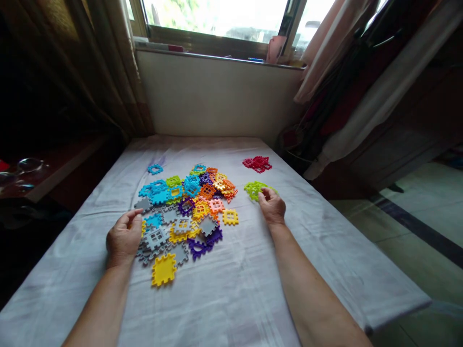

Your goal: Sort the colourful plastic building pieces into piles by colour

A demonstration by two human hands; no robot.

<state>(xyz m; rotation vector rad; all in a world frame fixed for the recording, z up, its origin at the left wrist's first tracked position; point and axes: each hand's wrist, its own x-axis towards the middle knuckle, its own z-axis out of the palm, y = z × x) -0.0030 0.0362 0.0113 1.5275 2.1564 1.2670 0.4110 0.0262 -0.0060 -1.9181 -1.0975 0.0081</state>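
Flat plastic interlocking tiles with notched edges lie in a mixed heap [184, 207] on the cloth-covered table. At the heap's left edge is my left hand [124, 236], its fingers curled and closed, close to a grey tile [143, 205]; whatever they may hold is hidden. My right hand [272, 206] pinches the near edge of a lime-green tile [253, 189] at a small green pile right of the heap. Farther back sits a pile of red tiles [261, 164]. A solid yellow tile [164, 270] lies at the heap's front.
A single blue tile [155, 168] lies apart at the back left of the table [231, 299]. Behind the table are a low wall [217, 96] and a window. Curtains [112, 62] hang at left, and clothes [379, 106] hang at right beside the table edge.
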